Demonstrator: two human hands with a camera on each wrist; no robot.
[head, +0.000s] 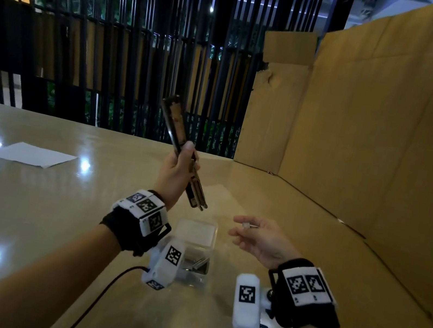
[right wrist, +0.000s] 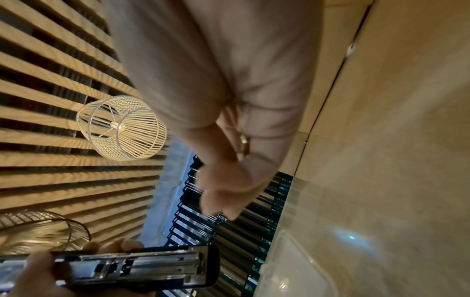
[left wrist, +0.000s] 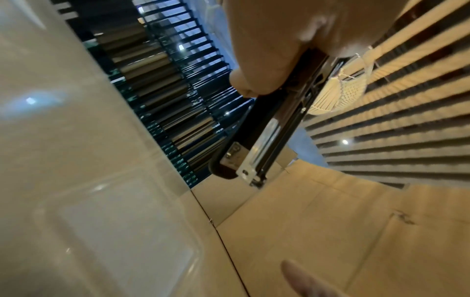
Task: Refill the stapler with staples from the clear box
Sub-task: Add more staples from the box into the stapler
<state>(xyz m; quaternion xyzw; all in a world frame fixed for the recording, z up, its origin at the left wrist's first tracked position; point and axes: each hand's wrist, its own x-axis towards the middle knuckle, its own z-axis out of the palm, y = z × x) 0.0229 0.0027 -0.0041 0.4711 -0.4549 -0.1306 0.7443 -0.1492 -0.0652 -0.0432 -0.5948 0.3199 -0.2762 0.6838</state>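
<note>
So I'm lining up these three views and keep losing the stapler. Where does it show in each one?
Head: the stapler is centre frame, raised above the table, gripped by the left hand.
Left wrist: the stapler runs diagonally from upper right down to centre, below the hand.
Right wrist: the stapler lies along the bottom left edge, its channel facing the camera.
Shared landmark: the clear box, also at and.

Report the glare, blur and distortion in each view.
Head view: dim light, bright lamp glare spots on the glossy table, wide-angle bending of the edges. Left wrist view: the stapler fairly sharp, the left hand overexposed and soft, the scene tilted. Right wrist view: the right hand smeared with blur, the hanging lamp crisp.
</note>
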